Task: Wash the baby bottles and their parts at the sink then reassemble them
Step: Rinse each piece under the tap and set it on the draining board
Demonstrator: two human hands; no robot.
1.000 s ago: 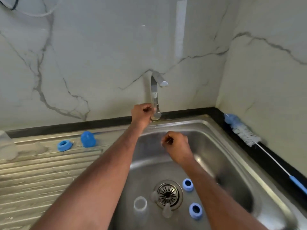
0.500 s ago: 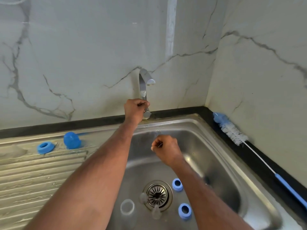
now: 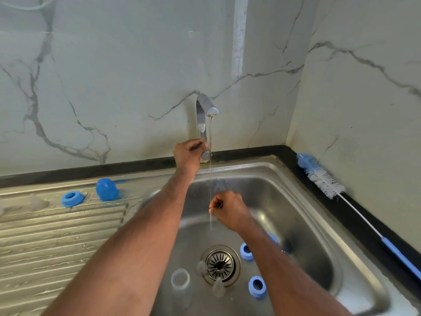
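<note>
Nearest, a clear bottle (image 3: 180, 281), two clear nipples (image 3: 218, 287) and blue rings (image 3: 257, 286) are lying round the sink (image 3: 307, 201) drain (image 3: 220, 262). Right hand (image 3: 229, 209) is hovering curled in a fist beside a thin water stream (image 3: 210, 179), holding nothing visible. Left hand (image 3: 189, 153) is gripping the tap (image 3: 202, 117) handle. A blue cap (image 3: 106, 189) and another ring (image 3: 72, 198) are sitting on the drainboard (image 3: 57, 236), a brush (image 3: 323, 179) lying far right.
</note>
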